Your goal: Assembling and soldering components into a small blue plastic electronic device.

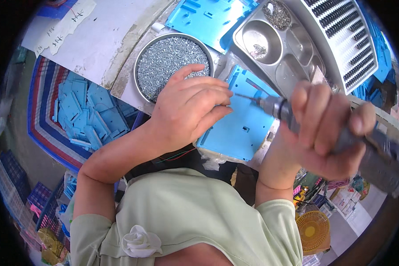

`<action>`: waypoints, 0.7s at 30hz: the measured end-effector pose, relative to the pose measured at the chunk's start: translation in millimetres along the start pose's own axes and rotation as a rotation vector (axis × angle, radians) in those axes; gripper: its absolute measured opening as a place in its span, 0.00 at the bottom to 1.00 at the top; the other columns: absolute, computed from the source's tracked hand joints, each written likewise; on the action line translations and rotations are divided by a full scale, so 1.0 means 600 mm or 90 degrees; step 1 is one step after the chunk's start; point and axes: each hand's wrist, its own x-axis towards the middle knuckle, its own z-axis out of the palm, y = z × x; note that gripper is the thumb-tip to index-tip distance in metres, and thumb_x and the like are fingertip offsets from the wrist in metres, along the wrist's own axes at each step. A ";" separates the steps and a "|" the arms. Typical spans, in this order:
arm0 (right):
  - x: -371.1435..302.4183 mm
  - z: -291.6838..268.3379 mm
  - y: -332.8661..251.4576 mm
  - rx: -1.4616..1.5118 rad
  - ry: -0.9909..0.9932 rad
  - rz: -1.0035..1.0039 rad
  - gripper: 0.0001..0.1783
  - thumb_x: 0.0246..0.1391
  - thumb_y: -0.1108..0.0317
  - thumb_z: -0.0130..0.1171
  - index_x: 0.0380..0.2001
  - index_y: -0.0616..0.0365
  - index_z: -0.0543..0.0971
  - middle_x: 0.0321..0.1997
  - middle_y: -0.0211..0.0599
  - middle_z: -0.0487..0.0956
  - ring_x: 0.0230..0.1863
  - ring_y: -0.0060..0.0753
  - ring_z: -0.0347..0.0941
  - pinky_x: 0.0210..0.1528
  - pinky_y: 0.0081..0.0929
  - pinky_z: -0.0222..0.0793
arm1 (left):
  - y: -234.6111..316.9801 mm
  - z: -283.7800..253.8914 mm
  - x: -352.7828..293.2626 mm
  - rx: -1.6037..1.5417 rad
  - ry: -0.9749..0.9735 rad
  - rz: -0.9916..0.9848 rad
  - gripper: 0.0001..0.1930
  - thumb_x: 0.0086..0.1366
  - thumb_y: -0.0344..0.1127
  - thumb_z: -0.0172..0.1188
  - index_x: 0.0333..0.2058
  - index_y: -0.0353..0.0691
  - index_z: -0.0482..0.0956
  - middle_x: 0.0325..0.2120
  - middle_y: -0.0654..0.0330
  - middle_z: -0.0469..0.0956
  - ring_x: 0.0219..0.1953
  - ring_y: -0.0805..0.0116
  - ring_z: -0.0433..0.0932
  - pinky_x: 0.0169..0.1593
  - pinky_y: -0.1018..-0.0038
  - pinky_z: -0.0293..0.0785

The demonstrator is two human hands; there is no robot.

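The right hand (326,128) grasps a grey power screwdriver (277,108), its bit (244,96) over the blue panel (232,135); the left hand (188,101) is near this bit; whether its fingers pinch something, one cannot tell.

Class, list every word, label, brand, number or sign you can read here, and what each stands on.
Torn white paper, upper left: dark handwritten marks, not copied out here.
Driver in the right hand: blurred; no marking legible.
White packages, lower right: any print is too small to read.
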 end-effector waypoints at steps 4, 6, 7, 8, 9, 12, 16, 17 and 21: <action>-0.005 0.012 -0.010 0.002 -0.013 0.020 0.14 0.66 0.52 0.58 0.48 0.44 0.72 0.23 0.13 0.74 0.25 0.12 0.70 0.31 0.17 0.58 | -0.001 -0.005 0.001 0.016 0.000 0.016 0.10 0.56 0.27 0.71 0.37 0.41 0.81 0.41 0.60 0.86 0.50 0.62 0.84 0.66 0.51 0.64; -0.005 0.012 -0.009 -0.005 -0.022 0.029 0.14 0.66 0.52 0.58 0.47 0.44 0.71 0.23 0.13 0.75 0.25 0.12 0.70 0.30 0.17 0.59 | -0.004 -0.006 0.001 0.012 0.002 0.021 0.11 0.56 0.27 0.72 0.37 0.41 0.82 0.40 0.60 0.86 0.49 0.61 0.84 0.66 0.50 0.64; -0.008 0.015 -0.006 0.001 -0.014 0.028 0.14 0.66 0.52 0.57 0.47 0.44 0.71 0.23 0.14 0.74 0.25 0.12 0.70 0.30 0.17 0.59 | -0.005 -0.006 0.000 0.007 0.004 0.024 0.11 0.56 0.27 0.72 0.37 0.40 0.82 0.40 0.60 0.86 0.49 0.61 0.84 0.66 0.50 0.64; -0.008 0.018 -0.003 0.007 -0.009 0.028 0.13 0.67 0.52 0.57 0.47 0.44 0.71 0.23 0.14 0.74 0.25 0.13 0.70 0.30 0.18 0.59 | -0.006 -0.006 -0.001 0.004 0.007 0.025 0.11 0.56 0.27 0.72 0.38 0.40 0.82 0.40 0.60 0.87 0.49 0.61 0.84 0.67 0.50 0.63; -0.009 0.020 -0.002 0.011 -0.004 0.028 0.13 0.67 0.52 0.56 0.47 0.45 0.70 0.23 0.14 0.74 0.25 0.13 0.70 0.30 0.18 0.59 | -0.008 -0.005 -0.002 -0.002 0.013 0.031 0.11 0.56 0.27 0.72 0.37 0.40 0.82 0.40 0.60 0.87 0.48 0.61 0.85 0.67 0.49 0.63; -0.008 0.025 -0.001 0.013 0.007 0.039 0.12 0.68 0.53 0.55 0.47 0.45 0.70 0.22 0.14 0.73 0.24 0.14 0.68 0.31 0.21 0.58 | -0.012 -0.006 -0.006 -0.009 0.016 0.047 0.11 0.55 0.28 0.72 0.37 0.39 0.82 0.40 0.60 0.86 0.48 0.61 0.84 0.67 0.49 0.63; 0.000 0.017 -0.006 -0.011 0.016 0.027 0.12 0.69 0.55 0.52 0.48 0.47 0.72 0.23 0.15 0.72 0.25 0.16 0.67 0.34 0.24 0.59 | -0.012 -0.032 0.008 0.088 0.014 0.001 0.12 0.54 0.30 0.73 0.38 0.41 0.83 0.42 0.62 0.84 0.52 0.62 0.81 0.67 0.49 0.60; 0.006 0.007 0.000 -0.019 0.024 0.001 0.12 0.68 0.57 0.50 0.48 0.49 0.72 0.22 0.16 0.71 0.25 0.17 0.66 0.35 0.26 0.59 | -0.010 -0.042 0.014 0.129 0.019 -0.025 0.12 0.54 0.31 0.73 0.38 0.42 0.83 0.42 0.63 0.84 0.52 0.63 0.79 0.66 0.50 0.59; 0.020 -0.031 0.045 -0.002 0.073 -0.066 0.11 0.67 0.66 0.47 0.48 0.57 0.71 0.21 0.26 0.67 0.22 0.24 0.62 0.30 0.29 0.60 | -0.039 -0.081 -0.004 0.353 -0.081 -0.098 0.10 0.54 0.33 0.72 0.35 0.47 0.85 0.36 0.66 0.79 0.49 0.63 0.75 0.62 0.55 0.56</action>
